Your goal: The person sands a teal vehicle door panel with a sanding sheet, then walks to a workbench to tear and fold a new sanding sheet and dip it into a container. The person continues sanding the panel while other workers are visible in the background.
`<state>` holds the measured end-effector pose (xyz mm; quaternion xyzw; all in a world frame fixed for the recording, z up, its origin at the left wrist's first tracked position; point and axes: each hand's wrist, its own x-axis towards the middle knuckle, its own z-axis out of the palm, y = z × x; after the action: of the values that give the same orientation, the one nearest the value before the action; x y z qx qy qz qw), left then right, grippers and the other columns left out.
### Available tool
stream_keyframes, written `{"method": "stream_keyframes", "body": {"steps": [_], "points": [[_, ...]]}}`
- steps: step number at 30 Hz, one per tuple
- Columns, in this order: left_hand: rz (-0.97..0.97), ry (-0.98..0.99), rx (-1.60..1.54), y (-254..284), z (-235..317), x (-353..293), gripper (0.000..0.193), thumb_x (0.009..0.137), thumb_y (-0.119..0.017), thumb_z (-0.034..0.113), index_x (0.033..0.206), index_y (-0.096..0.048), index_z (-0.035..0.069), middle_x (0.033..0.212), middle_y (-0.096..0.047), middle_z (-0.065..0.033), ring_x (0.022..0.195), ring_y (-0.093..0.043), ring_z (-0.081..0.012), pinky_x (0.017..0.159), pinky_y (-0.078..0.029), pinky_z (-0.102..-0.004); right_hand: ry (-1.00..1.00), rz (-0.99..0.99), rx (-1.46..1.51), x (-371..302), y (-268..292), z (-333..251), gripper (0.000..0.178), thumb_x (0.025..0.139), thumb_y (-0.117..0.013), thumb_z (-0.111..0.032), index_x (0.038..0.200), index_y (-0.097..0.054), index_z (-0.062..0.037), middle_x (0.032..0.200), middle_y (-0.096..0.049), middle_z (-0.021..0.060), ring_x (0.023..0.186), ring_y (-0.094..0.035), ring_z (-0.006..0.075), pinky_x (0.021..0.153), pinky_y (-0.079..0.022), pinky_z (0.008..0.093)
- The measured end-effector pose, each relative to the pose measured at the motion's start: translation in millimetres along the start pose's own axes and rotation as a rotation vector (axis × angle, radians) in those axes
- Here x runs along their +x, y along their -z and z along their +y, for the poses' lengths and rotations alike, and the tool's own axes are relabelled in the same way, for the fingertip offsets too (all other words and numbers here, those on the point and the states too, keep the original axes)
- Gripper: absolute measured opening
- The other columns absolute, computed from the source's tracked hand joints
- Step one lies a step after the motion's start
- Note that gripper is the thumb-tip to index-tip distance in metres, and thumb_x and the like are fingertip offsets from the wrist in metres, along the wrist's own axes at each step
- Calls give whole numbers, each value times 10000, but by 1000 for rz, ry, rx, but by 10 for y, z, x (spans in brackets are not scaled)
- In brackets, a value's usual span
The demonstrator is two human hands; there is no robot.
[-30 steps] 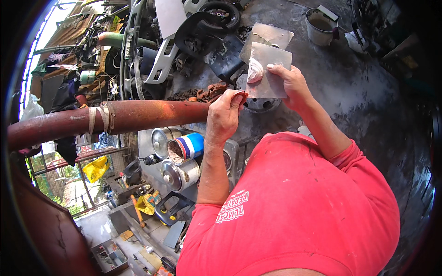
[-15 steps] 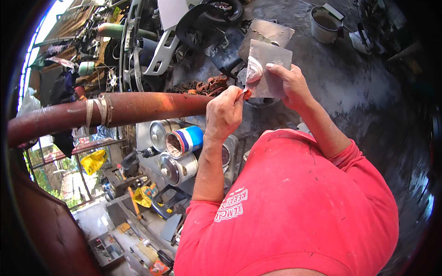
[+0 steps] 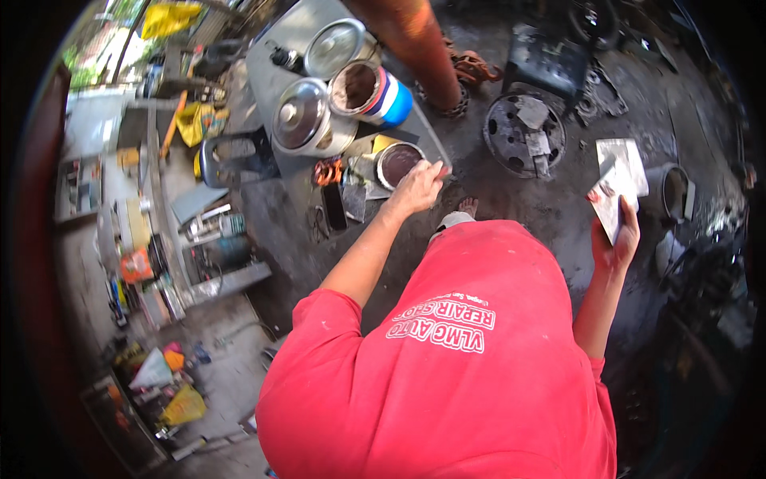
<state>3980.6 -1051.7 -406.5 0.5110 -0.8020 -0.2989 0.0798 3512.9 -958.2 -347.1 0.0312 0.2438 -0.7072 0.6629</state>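
A silver lidded pot [image 3: 302,121] is sitting beside a blue-banded open can [image 3: 373,89] on the grey bench [image 3: 281,38], while a round perforated metal disc [image 3: 523,134] is lying on the dark floor [image 3: 550,211] beyond a rusty pipe [image 3: 408,40].

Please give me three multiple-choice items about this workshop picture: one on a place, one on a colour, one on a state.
1. Where is the left hand?
A. at the small open tin
B. on the round metal disc
C. on the yellow cloth

2. What colour is the person's shirt?
A. green
B. red
C. white

3. What does the right hand hold?
A. nothing
B. a hammer
C. a flat grey board

Answers:
1 A, the hand reaches beside the small open tin.
2 B, the shirt is plainly red.
3 C, the fingers grip the flat grey board, which bears a reddish smear.
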Motion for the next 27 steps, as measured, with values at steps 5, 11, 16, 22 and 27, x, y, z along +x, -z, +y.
{"method": "stream_keyframes", "body": {"steps": [5, 11, 16, 22, 27], "points": [[121, 123, 211, -313, -795, -738, 512, 867, -720, 25, 1374, -665, 64, 1222, -640, -137, 1183, -634, -376, 1057, -475, -498, -13, 257, -143, 172, 41, 181, 264, 1065, -615, -98, 1280, -634, 53, 1195, -781, 174, 930, -814, 282, 763, -706, 388], [12, -5, 403, -238, -1565, -1144, 449, 890, -671, 72, 1325, -688, 177, 1323, -614, -73, 1389, -539, -305, 1236, -327, -596, 35, 347, -277, 342, -565, 459, 274, 1061, -632, -108, 1285, -648, 50, 1163, -780, 167, 957, -802, 296, 762, -694, 382], [-147, 2, 254, -42, -1219, -711, 641, 848, -810, 95, 1462, -630, 125, 1479, -587, -135, 1475, -486, -386, 1230, -371, -606, 86, 447, -530, 254, -944, 657, 262, 966, -732, -188, 1150, -724, -1, 1001, -770, 83, 816, -750, 204, 795, -631, 362], [-227, 108, -1369, -18, 675, 1002, 627, 1095, -657, 382, 1593, -503, 34, 1481, -648, -144, 1336, -638, -209, 1109, -546, -407, -7, 399, -563, 80, -1136, 502, 242, 907, -781, -151, 1086, -706, -5, 949, -740, 87, 803, -754, 210, 737, -650, 396], [-703, -7, -1692, -47, 2277, 2263, 509, 1125, -584, 367, 1489, -584, 11, 1408, -695, -122, 1282, -674, -241, 1059, -565, -432, -64, 248, -480, -8, -874, -139, 274, 940, -747, -148, 1163, -731, 11, 1052, -769, 87, 902, -759, 201, 825, -631, 381]]}}
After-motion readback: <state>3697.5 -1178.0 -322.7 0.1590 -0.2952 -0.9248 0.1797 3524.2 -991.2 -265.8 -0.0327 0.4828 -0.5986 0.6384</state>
